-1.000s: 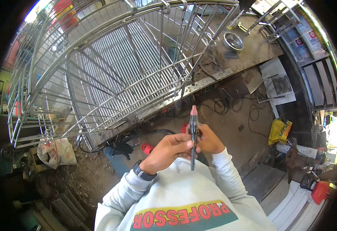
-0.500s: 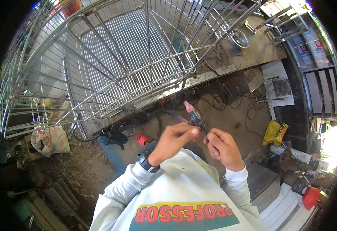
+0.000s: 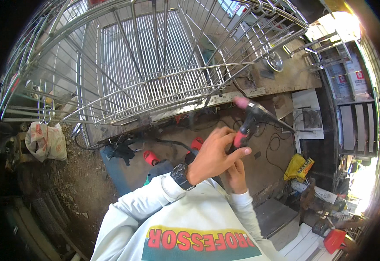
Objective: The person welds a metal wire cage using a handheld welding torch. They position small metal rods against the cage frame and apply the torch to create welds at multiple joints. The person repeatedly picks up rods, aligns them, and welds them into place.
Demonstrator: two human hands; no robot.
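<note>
A dark hand tool with red grips (image 3: 247,122), blurred by motion, sits in front of my chest, tilted up to the right. My left hand (image 3: 214,156) wraps its lower handle, a dark watch on that wrist. My right hand (image 3: 237,174) is just below and behind the left one, fingers curled close to the tool's lower end; whether it grips the tool is hidden. A large frame of welded metal bars (image 3: 155,74) stands ahead of me on the floor.
Black cables (image 3: 273,143) trail over the brown floor. Red-soled footwear (image 3: 151,157) and a dark cloth (image 3: 121,152) lie near the frame's base. A white bag (image 3: 45,141) sits left, a yellow bag (image 3: 297,167) right, a grey box (image 3: 281,222) and a red object (image 3: 334,240) lower right.
The tool has swung from upright to leaning right and moved rightward. My left hand followed it over my right hand, which dropped below. The view tilted toward the metal frame.
</note>
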